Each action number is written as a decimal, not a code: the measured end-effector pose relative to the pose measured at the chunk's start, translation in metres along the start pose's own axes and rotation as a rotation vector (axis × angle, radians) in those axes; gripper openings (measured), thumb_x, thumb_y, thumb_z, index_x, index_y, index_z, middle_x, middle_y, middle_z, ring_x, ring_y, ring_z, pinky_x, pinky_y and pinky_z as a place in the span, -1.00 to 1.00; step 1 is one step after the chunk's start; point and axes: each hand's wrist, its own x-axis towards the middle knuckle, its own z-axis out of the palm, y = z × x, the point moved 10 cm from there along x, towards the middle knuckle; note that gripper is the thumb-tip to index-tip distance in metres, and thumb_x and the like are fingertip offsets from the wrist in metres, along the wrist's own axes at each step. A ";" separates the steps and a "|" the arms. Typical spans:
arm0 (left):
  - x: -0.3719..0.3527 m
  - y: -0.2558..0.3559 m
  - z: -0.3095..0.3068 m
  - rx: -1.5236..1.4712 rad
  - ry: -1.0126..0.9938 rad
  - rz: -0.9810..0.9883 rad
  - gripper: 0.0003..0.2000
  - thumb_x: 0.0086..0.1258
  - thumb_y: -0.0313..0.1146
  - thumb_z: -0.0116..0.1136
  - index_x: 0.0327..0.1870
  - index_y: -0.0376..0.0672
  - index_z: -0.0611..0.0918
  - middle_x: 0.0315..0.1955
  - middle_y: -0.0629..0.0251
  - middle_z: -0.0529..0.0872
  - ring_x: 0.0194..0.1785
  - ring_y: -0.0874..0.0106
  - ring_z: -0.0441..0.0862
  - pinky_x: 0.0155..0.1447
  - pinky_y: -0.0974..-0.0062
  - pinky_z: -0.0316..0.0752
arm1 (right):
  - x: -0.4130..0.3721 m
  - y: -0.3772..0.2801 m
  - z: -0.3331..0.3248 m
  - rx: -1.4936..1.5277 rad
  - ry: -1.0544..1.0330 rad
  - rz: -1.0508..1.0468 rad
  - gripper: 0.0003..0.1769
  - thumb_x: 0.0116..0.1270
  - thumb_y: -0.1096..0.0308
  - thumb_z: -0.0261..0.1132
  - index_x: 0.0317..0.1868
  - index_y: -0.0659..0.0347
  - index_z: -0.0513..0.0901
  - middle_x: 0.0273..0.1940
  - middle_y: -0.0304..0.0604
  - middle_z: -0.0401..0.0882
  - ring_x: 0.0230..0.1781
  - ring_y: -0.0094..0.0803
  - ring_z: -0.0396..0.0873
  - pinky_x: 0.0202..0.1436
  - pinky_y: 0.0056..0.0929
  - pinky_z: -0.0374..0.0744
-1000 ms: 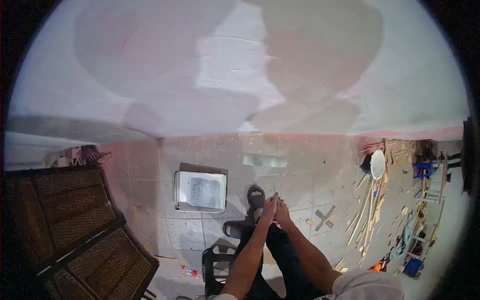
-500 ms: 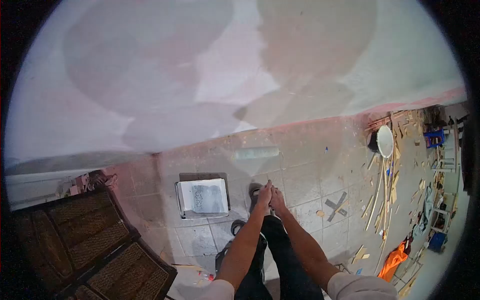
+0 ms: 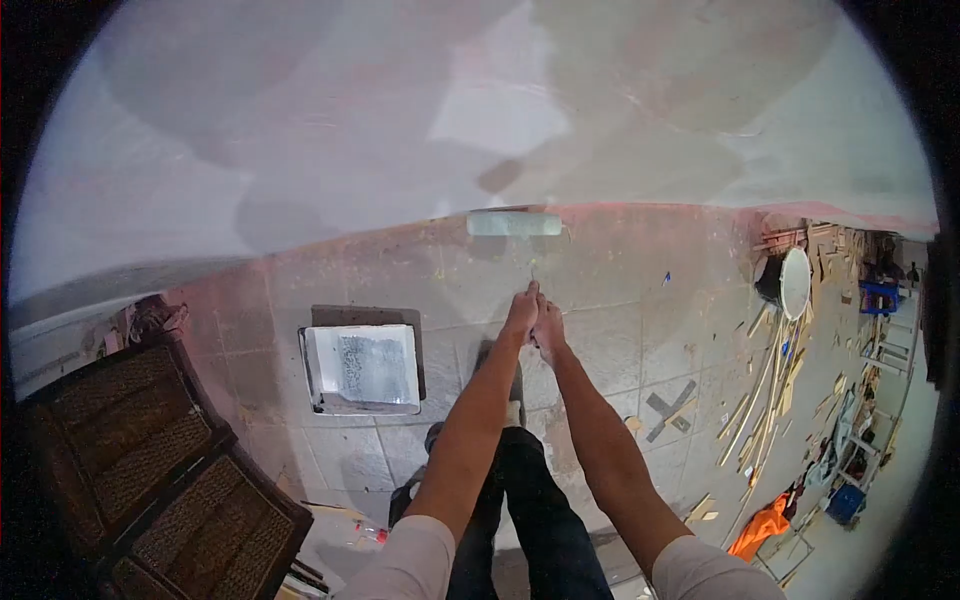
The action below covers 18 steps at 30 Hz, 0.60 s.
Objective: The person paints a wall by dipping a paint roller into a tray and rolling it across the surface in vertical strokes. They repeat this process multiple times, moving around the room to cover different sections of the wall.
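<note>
Both hands are closed together around the handle of a paint roller [image 3: 514, 223]. My left hand [image 3: 521, 312] and my right hand [image 3: 547, 328] press side by side, the left slightly farther forward. A thin end of the handle shows beyond the fingers. The wide, pale roller sleeve lies crosswise ahead of them, right at the foot of the painted wall [image 3: 330, 130]. To the left on the floor stands a white paint tray [image 3: 318, 372], with wet greyish-white paint over its ribbed bottom.
Dark woven-panel furniture [image 3: 140, 430] fills the lower left. Over the tiled floor [image 3: 600, 350] at right lie wood strips [image 3: 765, 385], a white bucket [image 3: 795, 283], crossed grey tape [image 3: 670, 411] and an orange cloth [image 3: 760, 528]. My feet and legs are below the hands.
My hands and the roller have moved forward; the sleeve has come up to the wall's base. The arms are stretched out farther. The view has shifted, so the tray appears farther left.
</note>
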 end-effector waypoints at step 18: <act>-0.035 0.062 -0.001 0.454 0.257 0.390 -0.49 0.66 0.00 -0.12 -0.39 -0.26 0.59 -0.54 0.09 0.60 -0.40 0.17 0.59 -0.25 0.17 0.45 | -0.032 -0.089 -0.034 -0.160 0.054 -0.279 -0.43 0.43 0.19 0.19 0.31 0.43 0.43 0.05 0.23 0.64 0.03 0.15 0.64 0.05 -0.06 0.62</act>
